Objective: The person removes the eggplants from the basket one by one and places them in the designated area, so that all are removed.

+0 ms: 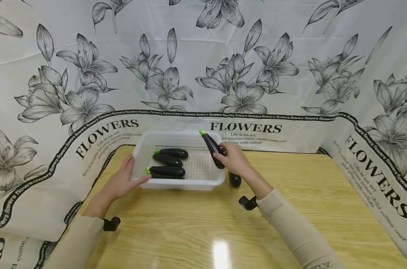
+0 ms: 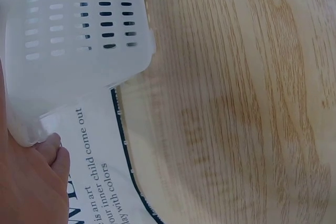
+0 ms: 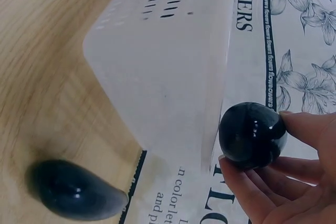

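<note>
A white plastic basket (image 1: 183, 182) with slotted walls stands on the table, several dark eggplants (image 1: 169, 170) with green stems lying in its left half. My left hand (image 1: 122, 179) grips the basket's left end, thumb along the front rim. In the left wrist view, curled fingers (image 2: 50, 150) show under the basket's edge. Above the right end of the basket, my right hand (image 1: 233, 158) pinches an eggplant (image 1: 211, 147) between thumb and fingers, its green stem tilted up and left. Another eggplant (image 3: 73, 190) lies on the table just right of the basket, partly hidden in the head view.
The wooden table (image 1: 190, 224) reaches back to a white cloth (image 1: 176, 56) printed with flowers and lettering, which also hangs at both sides. Black wrist mounts (image 1: 247, 203) show at both sleeves. A bright reflection lies near the table's front.
</note>
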Tool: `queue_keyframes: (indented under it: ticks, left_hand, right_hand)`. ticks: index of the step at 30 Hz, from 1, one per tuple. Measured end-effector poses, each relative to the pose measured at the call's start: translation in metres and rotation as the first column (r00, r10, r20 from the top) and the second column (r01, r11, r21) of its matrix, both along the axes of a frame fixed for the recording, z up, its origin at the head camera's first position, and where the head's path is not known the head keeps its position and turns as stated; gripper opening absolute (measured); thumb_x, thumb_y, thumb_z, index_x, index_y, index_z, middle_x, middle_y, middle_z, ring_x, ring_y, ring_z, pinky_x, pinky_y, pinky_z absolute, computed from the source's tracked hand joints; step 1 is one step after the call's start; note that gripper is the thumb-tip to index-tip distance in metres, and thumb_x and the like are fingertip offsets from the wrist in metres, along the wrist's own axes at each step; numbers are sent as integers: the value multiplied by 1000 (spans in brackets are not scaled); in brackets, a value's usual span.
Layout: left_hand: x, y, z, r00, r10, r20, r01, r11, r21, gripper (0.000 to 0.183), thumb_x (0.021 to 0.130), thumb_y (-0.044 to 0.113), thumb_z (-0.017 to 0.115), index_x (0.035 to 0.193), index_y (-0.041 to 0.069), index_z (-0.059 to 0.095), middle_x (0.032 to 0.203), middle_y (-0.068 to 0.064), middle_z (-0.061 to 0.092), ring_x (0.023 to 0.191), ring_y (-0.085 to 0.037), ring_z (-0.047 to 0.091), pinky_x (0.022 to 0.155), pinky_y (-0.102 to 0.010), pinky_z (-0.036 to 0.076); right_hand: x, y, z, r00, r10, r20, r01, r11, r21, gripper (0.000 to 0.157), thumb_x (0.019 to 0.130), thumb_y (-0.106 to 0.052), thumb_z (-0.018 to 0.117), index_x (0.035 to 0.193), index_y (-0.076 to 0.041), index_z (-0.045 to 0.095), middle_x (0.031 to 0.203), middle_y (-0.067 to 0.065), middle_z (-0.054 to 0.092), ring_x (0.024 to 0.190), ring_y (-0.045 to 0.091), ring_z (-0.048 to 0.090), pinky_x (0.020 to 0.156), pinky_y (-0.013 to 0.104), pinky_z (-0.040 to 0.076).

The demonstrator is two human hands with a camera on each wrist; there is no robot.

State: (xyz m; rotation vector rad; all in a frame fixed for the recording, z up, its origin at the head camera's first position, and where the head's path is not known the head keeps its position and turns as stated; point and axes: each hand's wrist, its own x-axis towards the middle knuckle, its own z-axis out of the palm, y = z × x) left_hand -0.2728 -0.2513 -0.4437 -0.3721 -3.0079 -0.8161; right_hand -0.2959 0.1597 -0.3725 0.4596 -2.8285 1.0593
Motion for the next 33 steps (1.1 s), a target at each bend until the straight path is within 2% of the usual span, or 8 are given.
queue_keyframes:
  ticks: [7,17,21,33]
  left_hand:
    - [0,-6,0,1000,7,-7,-7,1000,-12,116,92,74,55,164,0,2,170,-21,-3,145,-54,29,108,-70,34]
    - [-1,-6,0,1000,-6,-1,6,1000,-2,116,93,73,55,163,-1,-1,171,-20,-5,148,-53,23,111,-70,31]
    - [0,-5,-1,1000,-4,4,4,1000,-4,116,93,73,55,163,-1,-1,171,-20,-5,149,-52,21,113,-69,29]
    - [1,-1,2,1000,-6,2,6,1000,-15,116,93,72,55,163,-2,0,170,-21,-5,147,-53,24,112,-68,31]
  right_hand:
    - [2,13,0,1000,-4,20,3,1000,5,46,102,-22,65,138,7,57,125,27,66,109,39,69,80,41,61]
    - [2,42,-2,1000,-31,3,31,999,19,41,101,-20,65,131,7,61,122,27,67,106,40,70,80,43,61]
    - [3,53,-6,999,-40,8,40,999,22,40,102,-20,65,130,9,60,120,28,67,106,41,70,79,43,61]
    - [3,82,-25,996,-82,35,81,996,49,47,102,-18,64,134,15,55,121,34,64,108,45,67,81,45,61]
